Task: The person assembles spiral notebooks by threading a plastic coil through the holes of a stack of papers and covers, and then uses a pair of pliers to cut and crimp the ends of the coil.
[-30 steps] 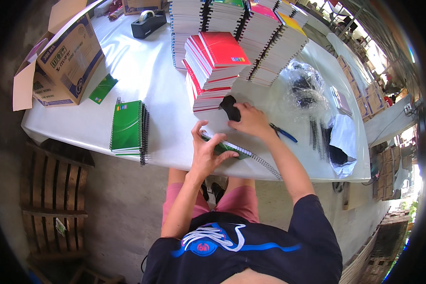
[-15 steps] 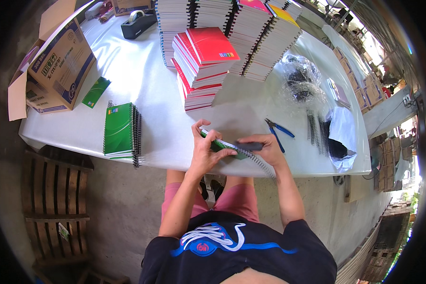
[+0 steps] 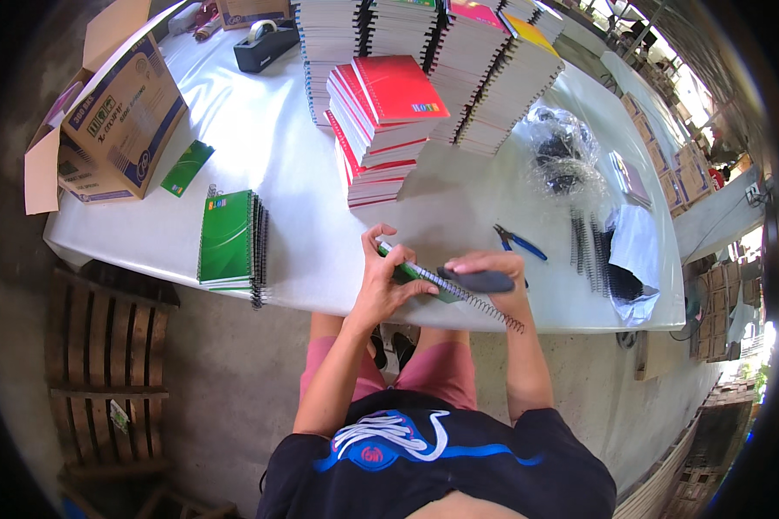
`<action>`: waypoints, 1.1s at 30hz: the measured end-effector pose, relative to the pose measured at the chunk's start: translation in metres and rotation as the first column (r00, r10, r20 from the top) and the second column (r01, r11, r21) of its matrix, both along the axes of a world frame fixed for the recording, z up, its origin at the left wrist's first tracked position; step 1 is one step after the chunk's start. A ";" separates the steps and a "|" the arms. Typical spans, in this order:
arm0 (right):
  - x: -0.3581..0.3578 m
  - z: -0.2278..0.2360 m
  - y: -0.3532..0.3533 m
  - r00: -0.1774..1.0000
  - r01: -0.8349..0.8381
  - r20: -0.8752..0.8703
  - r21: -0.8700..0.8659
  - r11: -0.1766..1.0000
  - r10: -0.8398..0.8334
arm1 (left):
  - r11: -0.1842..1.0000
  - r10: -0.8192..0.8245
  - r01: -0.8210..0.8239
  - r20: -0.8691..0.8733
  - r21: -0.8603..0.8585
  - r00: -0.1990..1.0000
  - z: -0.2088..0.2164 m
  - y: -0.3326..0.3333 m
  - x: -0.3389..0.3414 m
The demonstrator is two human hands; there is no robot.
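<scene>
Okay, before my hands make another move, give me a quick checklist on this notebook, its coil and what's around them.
1. Left hand gripping the green notebook: ok, thumb and fingers hold it.
2. Right hand holding the dark pad: ok.
3. Coil wholly within the notebook's edge: not ok, a length sticks out past the right end.
4. Coil through every hole: cannot tell, too small and partly covered.
5. Pliers out of your grip: ok, on the table beside the right hand.
6. Red notebook stack apart from both hands: ok, it stands beyond them.
</scene>
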State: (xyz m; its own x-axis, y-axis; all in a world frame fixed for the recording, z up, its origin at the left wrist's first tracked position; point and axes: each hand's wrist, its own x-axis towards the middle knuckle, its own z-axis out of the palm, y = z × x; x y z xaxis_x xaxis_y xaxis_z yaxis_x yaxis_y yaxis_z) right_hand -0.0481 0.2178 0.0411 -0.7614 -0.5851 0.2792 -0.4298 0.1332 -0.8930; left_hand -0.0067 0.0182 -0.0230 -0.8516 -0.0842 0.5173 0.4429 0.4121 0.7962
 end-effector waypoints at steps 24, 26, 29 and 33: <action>-0.016 -0.003 -0.025 1.000 0.000 -0.020 0.031 1.000 0.001 | 0.975 -0.107 0.108 -0.017 0.192 0.994 -0.017 0.000 -0.011; -0.005 0.014 -0.030 0.987 -0.160 -0.006 -0.234 0.959 0.163 | 0.963 -0.133 0.111 0.073 0.245 0.988 -0.017 -0.002 -0.008; -0.018 0.006 -0.034 0.995 0.017 -0.101 0.118 0.993 -0.005 | 0.981 -0.114 0.114 -0.006 0.158 0.993 -0.020 -0.002 -0.010; -0.013 0.015 -0.044 1.000 -0.023 0.018 0.070 0.997 0.021 | 0.982 -0.118 0.113 0.024 0.151 0.993 -0.021 -0.002 -0.009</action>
State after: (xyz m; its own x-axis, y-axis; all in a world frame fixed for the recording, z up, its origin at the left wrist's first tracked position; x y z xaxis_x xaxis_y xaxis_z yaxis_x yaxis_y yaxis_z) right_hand -0.0606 0.1735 0.0557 -0.7524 -0.6194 0.2242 -0.4182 0.1861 -0.8891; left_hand -0.0156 0.0165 -0.0440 -0.8766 -0.0582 0.4777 0.4530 0.2351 0.8600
